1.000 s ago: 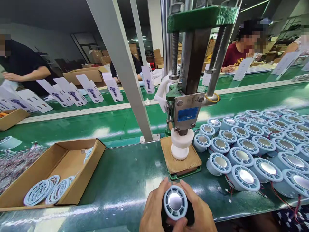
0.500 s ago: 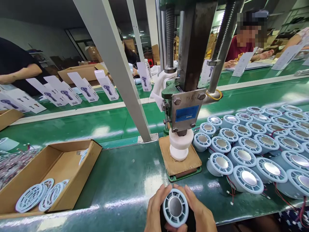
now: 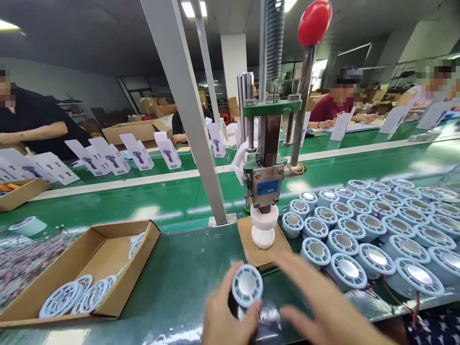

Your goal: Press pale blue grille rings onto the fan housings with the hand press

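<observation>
Between the thumb and fingers of my left hand (image 3: 228,311) is a light blue round fan housing (image 3: 247,286), its spoked face and silver centre disc turned up. My right hand (image 3: 316,297) is apart from it, fingers spread, nothing held; it is a little blurred and reaches over the bench towards the press base. Just beyond both hands stands a hand press (image 3: 266,184) with a red-knobbed lever (image 3: 315,24). Its white round pressing head (image 3: 264,218) is down, resting on a white round block (image 3: 263,237) on the cardboard-covered base (image 3: 247,244).
Rows of similar fan housings (image 3: 345,242) with wires fill the right side. At left lies an open cardboard box (image 3: 143,261) with light blue grilles (image 3: 61,299), beside a heap of wired parts (image 3: 28,268). A slanted white post (image 3: 187,100) rises behind. Several people sit beyond the green conveyor (image 3: 172,191).
My right hand has let go of the fan housing and moved right, opening out. The left hand alone keeps hold of it. The view has tilted up, bringing the red knob into sight.
</observation>
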Demonstrator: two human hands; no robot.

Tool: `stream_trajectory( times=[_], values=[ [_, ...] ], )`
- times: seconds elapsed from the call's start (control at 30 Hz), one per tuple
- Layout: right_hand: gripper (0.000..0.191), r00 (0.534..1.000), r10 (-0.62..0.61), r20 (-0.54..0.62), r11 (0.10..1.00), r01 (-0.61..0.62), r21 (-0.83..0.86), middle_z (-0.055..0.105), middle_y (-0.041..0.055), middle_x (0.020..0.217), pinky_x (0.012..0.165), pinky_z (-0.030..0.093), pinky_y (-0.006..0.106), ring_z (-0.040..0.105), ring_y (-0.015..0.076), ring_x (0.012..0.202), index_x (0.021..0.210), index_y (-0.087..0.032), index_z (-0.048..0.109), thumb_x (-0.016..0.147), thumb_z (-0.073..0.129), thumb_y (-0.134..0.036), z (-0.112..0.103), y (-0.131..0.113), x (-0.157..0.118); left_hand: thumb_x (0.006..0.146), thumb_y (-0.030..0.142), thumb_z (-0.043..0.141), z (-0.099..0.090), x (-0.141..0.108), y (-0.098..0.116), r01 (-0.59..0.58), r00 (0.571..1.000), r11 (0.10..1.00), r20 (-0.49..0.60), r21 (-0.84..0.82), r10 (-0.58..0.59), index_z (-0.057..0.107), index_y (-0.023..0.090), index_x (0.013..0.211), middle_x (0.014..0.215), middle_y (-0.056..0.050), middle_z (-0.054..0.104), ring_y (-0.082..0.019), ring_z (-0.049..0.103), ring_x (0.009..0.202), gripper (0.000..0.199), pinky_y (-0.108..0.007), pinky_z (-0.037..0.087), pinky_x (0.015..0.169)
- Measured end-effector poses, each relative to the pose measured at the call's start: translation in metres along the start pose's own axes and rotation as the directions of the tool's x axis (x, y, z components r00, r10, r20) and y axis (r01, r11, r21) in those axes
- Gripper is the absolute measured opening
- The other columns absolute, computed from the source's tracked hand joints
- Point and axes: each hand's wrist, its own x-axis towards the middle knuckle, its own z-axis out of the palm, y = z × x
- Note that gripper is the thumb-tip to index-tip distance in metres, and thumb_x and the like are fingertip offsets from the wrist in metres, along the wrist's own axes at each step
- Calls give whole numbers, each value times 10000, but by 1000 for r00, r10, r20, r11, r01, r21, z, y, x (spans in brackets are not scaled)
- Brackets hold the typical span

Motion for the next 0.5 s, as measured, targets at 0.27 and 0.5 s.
stream_trajectory(
  times=[0.27,0.5],
  values=[
    [533,738,-141,-660,970,-29,-240,600,80,1197,888,444,280,586,144,1091,1369,-84,488,912,457,-358,-218,-3,190,690,303,722,-11,88,50,-114,993,982,-8,-152,115,634,174,1191,1089,-74,730,-250,672,945,524,-387,508,886],
    [713,737,51,-675,987,65,145,654,107,851,520,339,171,566,-18,499,968,127,580,806,57,-329,-214,20,273,691,259,730,15,94,52,-154,980,935,75,-320,187,610,167,1195,1136,-74,712,-222,662,975,526,-338,510,887]
  ],
)
